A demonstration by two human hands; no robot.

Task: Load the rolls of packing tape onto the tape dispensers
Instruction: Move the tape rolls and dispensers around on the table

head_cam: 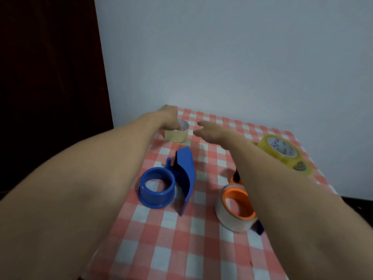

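Head view: roughly two parts done by the look of it, one left. Under the right forearm, an orange dispenser (pixel 239 203) already wearing a clear tape roll (pixel 228 216) around its hub; beyond the right wrist, a yellow dispenser (pixel 300 166), translucent plastic, likewise carrying a yellowish roll (pixel 279 147) with a printed white core label. Between the two forearms, nearer than both hands, a blue dispenser (pixel 167 184) lying bare: glossy hard plastic, a short open cylinder hub with a flanged base, a curved blade-like guard standing beside it, no tape on it. Left hand (pixel 170 120) reaching farthest, fingers curled down over the rim of a pale beige roll (pixel 176 133), thumb side hidden, so closed on it or merely touching cannot be told for sure. Right hand (pixel 207 131) just beside that roll, fingers loosely spread, holding nothing, not touching it. Roll squat, smooth-sided, semi-translucent, pale cardboard core showing inside. Counter (pixel 181 249) covered by a red-and-white checked cloth, matte and flat. Likely remaining: lifting the beige roll and seating it over the blue hub.
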